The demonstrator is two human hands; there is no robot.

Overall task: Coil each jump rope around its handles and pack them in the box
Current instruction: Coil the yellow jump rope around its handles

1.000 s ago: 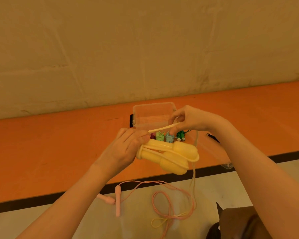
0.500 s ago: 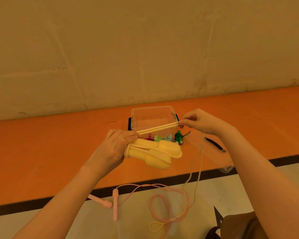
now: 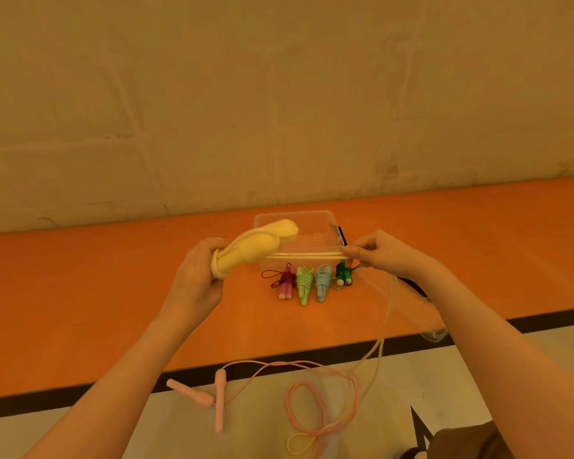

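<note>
Gripping the paired yellow handles (image 3: 249,248) at frame centre, the left hand (image 3: 198,279) curls its fingers around them. The right hand (image 3: 376,251) pinches the taut yellow cord (image 3: 304,256) (stretched before the clear box (image 3: 315,226)) above the orange bench (image 3: 113,293).

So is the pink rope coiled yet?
No. The pink rope lies loose on the floor, its cord spread in open loops, handles bare.

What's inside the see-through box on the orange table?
The clear box looks empty: no ropes show through its walls. Its left part is hidden behind the yellow handles in the left hand. Four coiled ropes lie on the table in front of it.
</note>
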